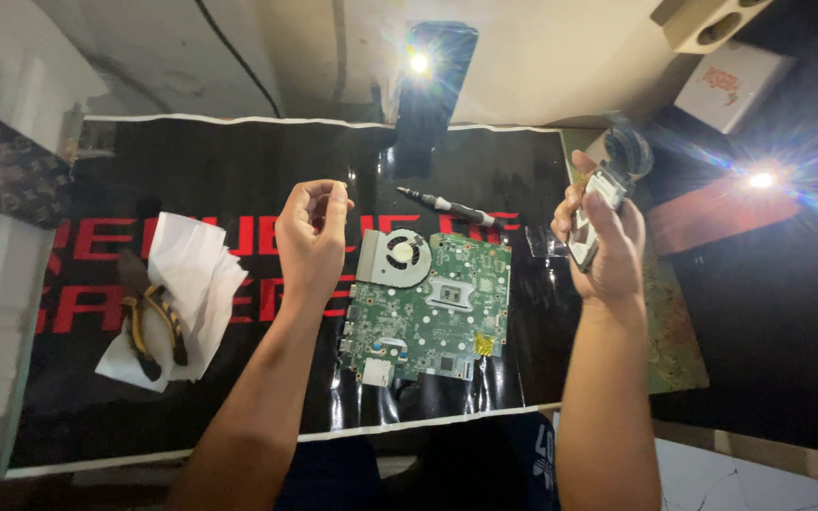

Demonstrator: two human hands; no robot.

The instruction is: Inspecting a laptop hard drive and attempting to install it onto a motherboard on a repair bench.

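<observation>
A: Holding a metal part, looks like a heatsink assembly point(606, 194), in your right hand point(606, 248), fingers wrapped round it, up off the mat and to the right of the green circuit board point(433, 312).

B: Left hand?

A: Your left hand point(310, 237) hovers just left of the board, fingers curled in with the tips pinched together. Can't tell if you have anything tiny between them, too small to see.

B: Board itself?

A: Flat on the black mat point(239, 189), round fan point(400, 254) at its top-left corner. A screwdriver point(447, 204) lies just above the board. White paper point(196, 274) with yellow-handled pliers point(151, 326) on it sits well left of the board. A phone with its light on point(428, 85) stands propped above the board, another lamp point(761, 179) far right of it.

B: Risks?

A: If you are pinching a screw, it could slip and vanish on that dark, glossy mat. Your grip on the metal part is one-handed and it hangs in the air; loosen it and the part drops, maybe onto the mat edge or the board's right side, and could chip components. Glare from both lights washes out detail, so you could misjudge where you set things. The screwdriver could roll onto the board if your arm bumps it.
</observation>
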